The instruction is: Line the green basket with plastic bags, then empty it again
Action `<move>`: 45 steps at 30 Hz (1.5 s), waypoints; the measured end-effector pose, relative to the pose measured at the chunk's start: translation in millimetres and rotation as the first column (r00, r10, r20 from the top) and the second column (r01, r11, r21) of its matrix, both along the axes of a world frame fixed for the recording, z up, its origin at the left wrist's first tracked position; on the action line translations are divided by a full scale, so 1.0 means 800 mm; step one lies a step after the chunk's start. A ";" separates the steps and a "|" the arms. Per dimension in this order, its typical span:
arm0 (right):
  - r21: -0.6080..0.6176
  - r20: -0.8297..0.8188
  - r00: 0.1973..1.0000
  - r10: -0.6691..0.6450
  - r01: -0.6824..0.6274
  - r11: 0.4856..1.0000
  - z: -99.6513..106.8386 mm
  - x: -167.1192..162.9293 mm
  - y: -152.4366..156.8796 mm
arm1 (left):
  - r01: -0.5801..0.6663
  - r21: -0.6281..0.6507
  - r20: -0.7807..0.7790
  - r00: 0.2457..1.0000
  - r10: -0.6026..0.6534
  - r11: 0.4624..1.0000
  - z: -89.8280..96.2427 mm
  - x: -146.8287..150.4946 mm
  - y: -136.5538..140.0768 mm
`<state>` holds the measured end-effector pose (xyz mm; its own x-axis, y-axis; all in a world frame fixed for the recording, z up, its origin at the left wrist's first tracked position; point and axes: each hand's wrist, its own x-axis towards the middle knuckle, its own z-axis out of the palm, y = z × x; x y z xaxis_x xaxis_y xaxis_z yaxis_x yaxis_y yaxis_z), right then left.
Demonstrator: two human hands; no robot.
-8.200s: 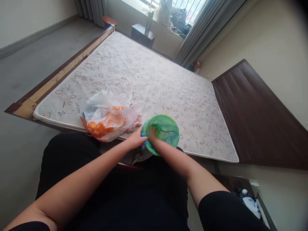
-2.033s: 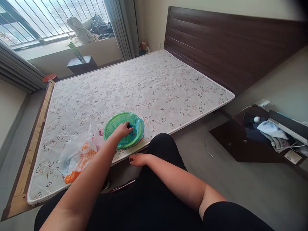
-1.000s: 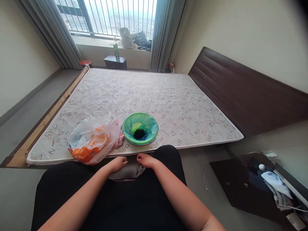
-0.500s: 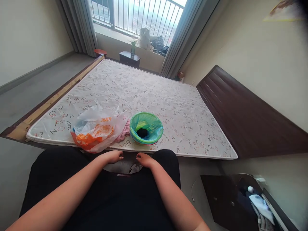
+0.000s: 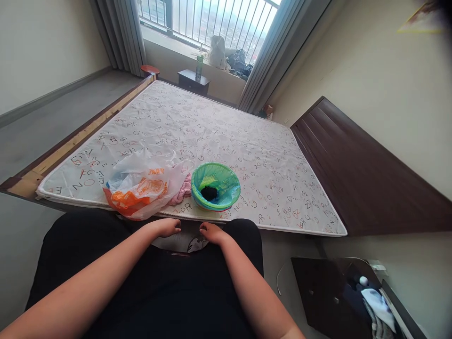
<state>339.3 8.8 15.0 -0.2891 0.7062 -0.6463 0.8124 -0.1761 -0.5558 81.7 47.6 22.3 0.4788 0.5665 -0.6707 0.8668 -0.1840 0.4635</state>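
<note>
My left hand [image 5: 170, 228] and my right hand [image 5: 211, 233] rest at my legs by the near mattress edge, a small gap between them. Both are empty, with loosely bent fingers that partly hide from view. Just beyond my right hand stands a green basket [image 5: 231, 205] with a blue-green bag lining it and a black thing [image 5: 209, 193] at its bottom. A crumpled white and orange plastic bag [image 5: 141, 188] lies past my left forearm. Between bag and basket is a pink cloth [image 5: 182, 190], partly covered by the bag.
The mattress [image 5: 226, 127] with printed letters fills the middle, in a wooden bed frame [image 5: 77, 136]. A dark headboard [image 5: 360, 174] rises at right. A dark cabinet [image 5: 318, 292] holds clothes at lower right. A small nightstand [image 5: 192, 81] with a green glass stands by the window.
The view has tipped and turned slightly. My hands, the basket and the bag keep their places relative to each other.
</note>
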 end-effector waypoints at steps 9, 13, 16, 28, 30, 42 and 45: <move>-0.009 0.010 1.000 0.010 -0.010 1.000 -0.001 0.001 0.001 | 0.016 0.002 -0.004 1.000 -0.016 1.000 -0.003 -0.001 0.000; 0.099 -0.017 1.000 0.011 -0.009 0.995 0.007 -0.002 -0.002 | 0.017 -0.003 0.002 1.000 -0.017 1.000 -0.002 0.000 -0.001; 0.253 -0.105 0.994 -0.017 0.043 0.967 0.016 -0.005 -0.008 | -0.026 -0.011 0.008 1.000 0.026 1.000 -0.002 0.001 -0.001; 0.164 -0.114 0.992 -0.058 0.076 0.984 0.013 -0.006 -0.004 | -0.025 -0.007 0.007 1.000 0.025 1.000 0.004 0.005 -0.003; 0.138 -0.121 0.989 -0.090 0.106 0.985 0.011 -0.007 -0.001 | -0.001 -0.007 -0.007 1.000 0.001 1.000 0.004 0.006 -0.003; 0.777 0.143 0.989 0.023 -0.127 0.616 0.121 0.042 0.015 | -0.173 0.563 0.392 0.917 -0.076 0.808 0.066 0.063 -0.019; 0.673 0.348 0.922 0.168 -0.370 0.641 0.142 0.059 0.050 | -0.277 0.765 0.405 0.909 -0.100 0.582 0.095 0.113 -0.020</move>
